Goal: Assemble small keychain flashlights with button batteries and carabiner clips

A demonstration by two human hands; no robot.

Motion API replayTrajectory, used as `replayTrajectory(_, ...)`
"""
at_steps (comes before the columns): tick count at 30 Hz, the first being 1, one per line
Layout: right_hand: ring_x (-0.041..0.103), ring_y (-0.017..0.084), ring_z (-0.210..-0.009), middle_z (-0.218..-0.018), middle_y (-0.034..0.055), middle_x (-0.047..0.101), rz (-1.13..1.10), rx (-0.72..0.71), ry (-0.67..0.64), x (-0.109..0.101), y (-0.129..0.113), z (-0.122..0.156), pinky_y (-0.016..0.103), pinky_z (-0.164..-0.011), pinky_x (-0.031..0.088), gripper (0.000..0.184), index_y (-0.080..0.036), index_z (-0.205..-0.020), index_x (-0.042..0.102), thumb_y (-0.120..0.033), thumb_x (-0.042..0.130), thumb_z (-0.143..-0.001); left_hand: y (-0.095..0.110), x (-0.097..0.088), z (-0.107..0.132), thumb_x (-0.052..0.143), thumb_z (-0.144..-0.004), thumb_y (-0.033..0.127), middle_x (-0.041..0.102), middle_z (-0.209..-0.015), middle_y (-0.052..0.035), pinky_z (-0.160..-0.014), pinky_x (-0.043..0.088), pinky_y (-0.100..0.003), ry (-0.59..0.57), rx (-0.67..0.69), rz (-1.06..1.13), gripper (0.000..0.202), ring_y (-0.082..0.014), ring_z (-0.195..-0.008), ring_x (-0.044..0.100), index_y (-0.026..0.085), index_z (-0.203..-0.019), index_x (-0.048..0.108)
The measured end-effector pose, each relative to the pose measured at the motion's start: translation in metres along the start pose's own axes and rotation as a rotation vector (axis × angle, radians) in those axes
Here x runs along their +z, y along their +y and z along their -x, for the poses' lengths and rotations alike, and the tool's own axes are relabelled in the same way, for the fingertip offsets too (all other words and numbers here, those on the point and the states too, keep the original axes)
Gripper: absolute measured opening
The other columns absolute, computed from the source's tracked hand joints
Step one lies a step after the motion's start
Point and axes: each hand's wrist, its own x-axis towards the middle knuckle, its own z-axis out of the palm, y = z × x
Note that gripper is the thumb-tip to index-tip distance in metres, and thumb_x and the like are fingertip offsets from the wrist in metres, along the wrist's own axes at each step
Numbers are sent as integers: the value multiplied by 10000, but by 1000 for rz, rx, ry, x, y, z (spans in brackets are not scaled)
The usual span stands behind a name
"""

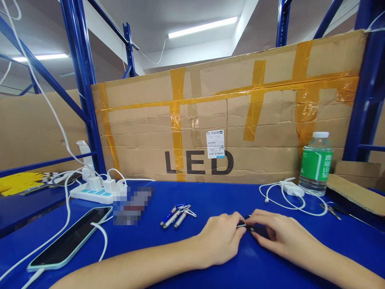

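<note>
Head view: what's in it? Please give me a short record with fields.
Left hand: pinches one end of a small dark item
Right hand: pinches its other end
Surface: blue table
Beside left hand: keychain torches
Far left: phone with a cable; power strip
Right: water bottle, upright; white charger
Behind: cardboard box, taped, marked LED

Bare hands and bare forearms, left and right.

The left hand (221, 237) and right hand (276, 235) are bare, with slim fingers and smooth knuckles. The left forearm (144, 265) is uncovered from the wrist to the near bottom edge, long and slender. The right forearm (333, 263) is likewise uncovered to the near right corner. The wide lens stretches both arms.
</note>
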Motion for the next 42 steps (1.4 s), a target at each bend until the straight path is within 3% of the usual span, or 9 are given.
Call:
replayTrajectory(11, 507, 104, -562, -845, -19, 577, -15, 44, -68, 0, -4, 1, 226, -546, 371, 186, -296, -912, 608, -337, 439, -845, -1, 0, 0, 305, -917, 279, 616, -1025, -51, -788, 493, -376, -6, 5, 50, 231, -222, -922, 601, 203, -1069, 461)
replayTrajectory(17, 490, 111, -566, -798, -12, 568, -44, 13, -92, 4, -2, 0, 227, -550, 361, 275, -273, -871, 591, -463, 393, -877, -3, 1, -1, 297, -918, 288, 618, -1035, -61, -779, 498, -394, 0, 6, 46, 248, -239, -928, 605, 197, -1083, 459)
replayTrajectory(28, 503, 100, -555, -814, -34, 605, -28, 17, -90, 5, 2, 0, 215, -533, 366, 165, -281, -859, 592, -378, 461, -837, -2, -1, 0, 290, -921, 294, 614, -1045, -57, -786, 495, -378, -17, -4, 57, 248, -231, -937, 603, 200, -1076, 458)
replayTrajectory(42, 507, 99, -549, -821, -12, 589, -60, -19, -97, 2, -1, -1, 215, -527, 376, 218, -281, -896, 615, -422, 454, -855, -3, 2, 0, 303, -918, 298, 616, -1048, -66, -790, 494, -404, -10, -7, 47, 254, -242, -943, 602, 192, -1097, 449)
